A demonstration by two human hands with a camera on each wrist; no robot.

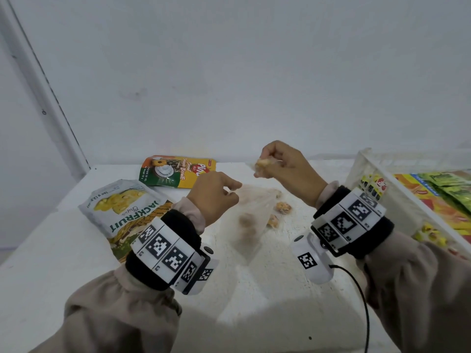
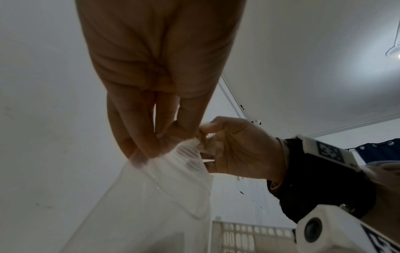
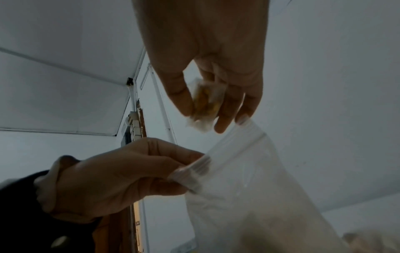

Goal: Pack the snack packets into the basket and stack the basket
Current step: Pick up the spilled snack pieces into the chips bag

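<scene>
My left hand pinches the ribbed top edge of a clear zip bag, also seen as the zip bag and the zip bag, holding it up over the table. My right hand pinches a small wrapped yellow snack just above the bag's mouth; the wrapped snack sits between thumb and fingers. Brown snacks show blurred inside the bag. A white basket at the right holds several colourful packets.
On the white table lie a Jackfruit chips packet at the left, a green-yellow biscuit packet behind it, and two small wrapped snacks beside the bag. A white wall stands close behind.
</scene>
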